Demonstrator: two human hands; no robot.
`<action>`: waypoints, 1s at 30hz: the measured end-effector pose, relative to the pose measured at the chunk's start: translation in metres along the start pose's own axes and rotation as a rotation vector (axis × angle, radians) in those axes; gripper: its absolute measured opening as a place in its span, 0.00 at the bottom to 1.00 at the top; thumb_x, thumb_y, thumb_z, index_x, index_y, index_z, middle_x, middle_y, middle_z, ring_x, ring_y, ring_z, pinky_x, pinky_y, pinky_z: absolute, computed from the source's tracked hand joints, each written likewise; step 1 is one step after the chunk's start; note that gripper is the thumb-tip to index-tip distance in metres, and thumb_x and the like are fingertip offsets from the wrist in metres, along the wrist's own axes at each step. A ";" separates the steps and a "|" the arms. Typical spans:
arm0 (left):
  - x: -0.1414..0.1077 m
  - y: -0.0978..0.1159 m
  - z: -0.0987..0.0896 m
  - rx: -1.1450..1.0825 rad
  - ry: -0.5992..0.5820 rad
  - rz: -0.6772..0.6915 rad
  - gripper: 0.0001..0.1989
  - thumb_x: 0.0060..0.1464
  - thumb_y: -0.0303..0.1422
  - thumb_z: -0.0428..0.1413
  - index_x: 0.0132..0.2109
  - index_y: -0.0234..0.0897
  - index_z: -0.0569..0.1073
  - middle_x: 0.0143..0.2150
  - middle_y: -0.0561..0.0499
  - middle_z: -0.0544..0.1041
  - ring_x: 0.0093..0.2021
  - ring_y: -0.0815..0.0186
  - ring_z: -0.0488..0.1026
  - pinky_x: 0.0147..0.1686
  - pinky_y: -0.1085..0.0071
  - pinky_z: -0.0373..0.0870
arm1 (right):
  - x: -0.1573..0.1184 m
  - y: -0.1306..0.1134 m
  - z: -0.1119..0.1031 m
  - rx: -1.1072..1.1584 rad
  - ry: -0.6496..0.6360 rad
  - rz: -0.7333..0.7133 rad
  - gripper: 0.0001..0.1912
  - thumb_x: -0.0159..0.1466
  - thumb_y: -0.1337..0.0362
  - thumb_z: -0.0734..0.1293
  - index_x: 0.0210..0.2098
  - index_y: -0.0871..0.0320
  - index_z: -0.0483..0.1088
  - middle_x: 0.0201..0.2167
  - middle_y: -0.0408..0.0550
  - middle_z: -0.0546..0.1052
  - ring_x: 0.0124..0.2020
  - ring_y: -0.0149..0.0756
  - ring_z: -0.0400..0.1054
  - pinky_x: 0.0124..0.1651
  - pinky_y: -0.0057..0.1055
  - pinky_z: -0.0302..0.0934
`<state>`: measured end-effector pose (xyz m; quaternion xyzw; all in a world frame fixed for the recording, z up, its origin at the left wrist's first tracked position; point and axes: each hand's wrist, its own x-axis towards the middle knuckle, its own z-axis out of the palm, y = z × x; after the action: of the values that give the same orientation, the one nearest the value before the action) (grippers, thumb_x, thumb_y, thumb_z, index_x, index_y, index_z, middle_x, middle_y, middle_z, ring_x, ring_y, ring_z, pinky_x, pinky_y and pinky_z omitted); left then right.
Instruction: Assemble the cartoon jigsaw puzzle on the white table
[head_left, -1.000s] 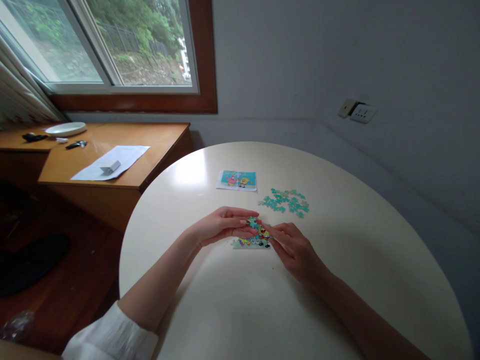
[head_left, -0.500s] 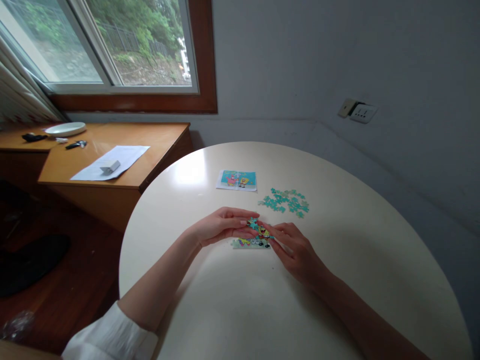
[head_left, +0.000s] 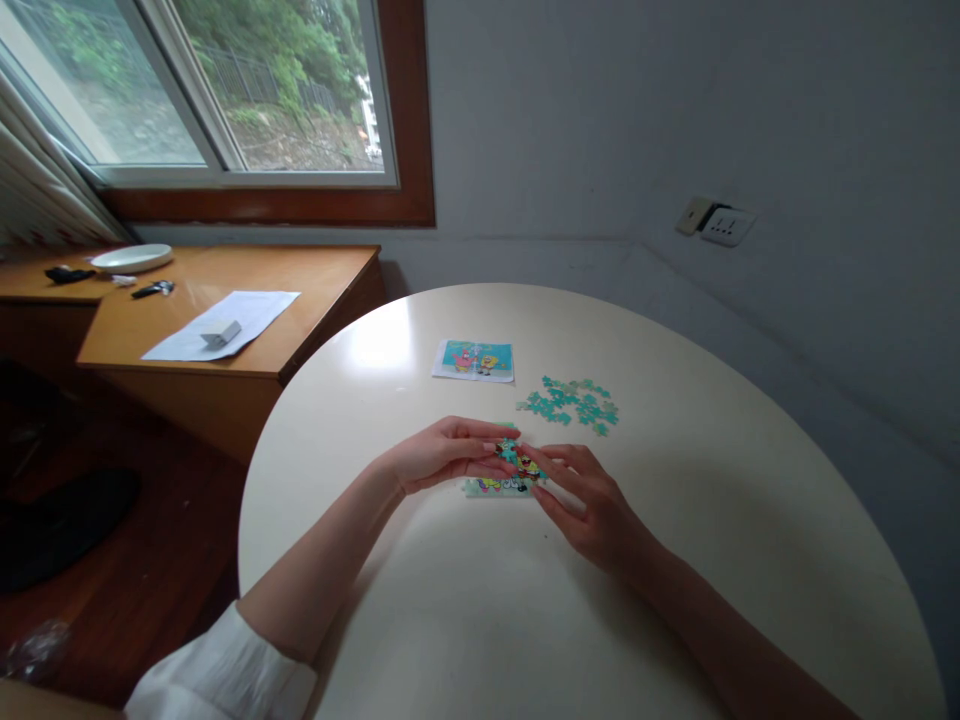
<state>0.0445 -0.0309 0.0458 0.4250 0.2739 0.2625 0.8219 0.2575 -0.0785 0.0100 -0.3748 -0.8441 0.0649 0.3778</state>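
A partly joined cartoon puzzle lies on the round white table, much of it under my hands. My left hand reaches over it from the left, fingers stretched out and apart, with teal pieces showing by its fingertips. From the right, my right hand touches the puzzle by the yellow figure, its thumb and fingers spread. Loose teal pieces form a scattered pile behind my right hand. A small picture card with a pink and a yellow figure lies farther back.
The round white table fills the middle. At the left a wooden desk bears a white plate, a paper sheet and a small white box. Wall and window stand behind.
My right thumb has shifted slightly left, over the puzzle's lower right part. My left hand has barely moved, and a bit of green puzzle now shows above its fingers.
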 end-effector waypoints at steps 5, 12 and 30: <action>0.001 -0.003 0.000 -0.004 -0.040 -0.007 0.19 0.48 0.25 0.57 0.49 0.29 0.71 0.39 0.41 0.77 0.40 0.62 0.74 0.52 0.63 0.62 | 0.000 -0.003 -0.002 0.039 -0.070 -0.050 0.28 0.60 0.67 0.62 0.58 0.49 0.54 0.48 0.52 0.67 0.51 0.41 0.59 0.50 0.43 0.61; 0.002 -0.006 -0.001 0.035 -0.053 -0.040 0.18 0.47 0.27 0.58 0.48 0.32 0.72 0.42 0.42 0.77 0.39 0.63 0.75 0.48 0.66 0.65 | -0.001 -0.003 -0.002 0.041 -0.118 -0.068 0.28 0.59 0.65 0.64 0.58 0.52 0.55 0.51 0.53 0.66 0.54 0.43 0.56 0.53 0.45 0.58; 0.003 -0.006 0.001 0.055 -0.074 -0.019 0.18 0.47 0.28 0.59 0.48 0.32 0.71 0.39 0.43 0.77 0.38 0.64 0.75 0.45 0.67 0.66 | 0.000 -0.003 -0.005 0.110 -0.048 -0.082 0.26 0.59 0.69 0.62 0.57 0.51 0.58 0.49 0.50 0.70 0.54 0.42 0.56 0.53 0.45 0.58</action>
<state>0.0487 -0.0324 0.0409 0.4541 0.2546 0.2311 0.8219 0.2589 -0.0820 0.0144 -0.3169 -0.8628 0.1044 0.3798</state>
